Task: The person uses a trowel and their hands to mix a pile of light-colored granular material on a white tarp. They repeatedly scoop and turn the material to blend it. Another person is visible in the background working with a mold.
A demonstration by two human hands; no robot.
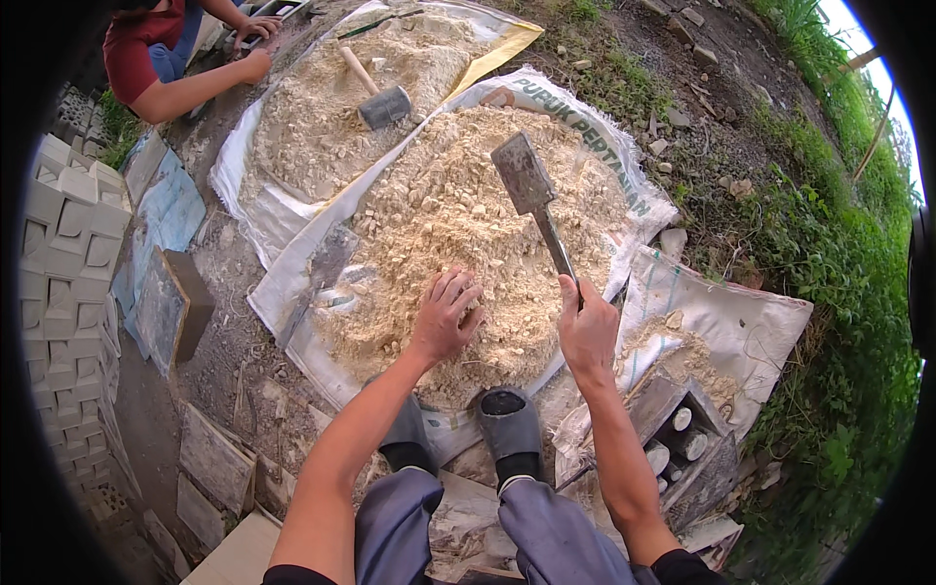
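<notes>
A large heap of pale, crumbly sandy material (429, 210) with small lumps lies on a white woven sack (643, 190) in front of my feet. My left hand (448, 314) rests on the near side of the heap, its fingers curled in; whatever lies under them is hidden. Raised over the right part of the heap is a paddle-shaped tool (524, 174) with a flat rectangular grey head and a slim handle. My right hand (589, 327) is closed around the end of that handle, the head pointing up and away.
A mallet (384, 107) lies on a second heap (312, 127) at the far left, near a person in a red shirt (146, 54). Moulded blocks (73, 263) are stacked along the left. By my right forearm stands a box-shaped mould (682, 439). Boards (216, 458) lie lower left.
</notes>
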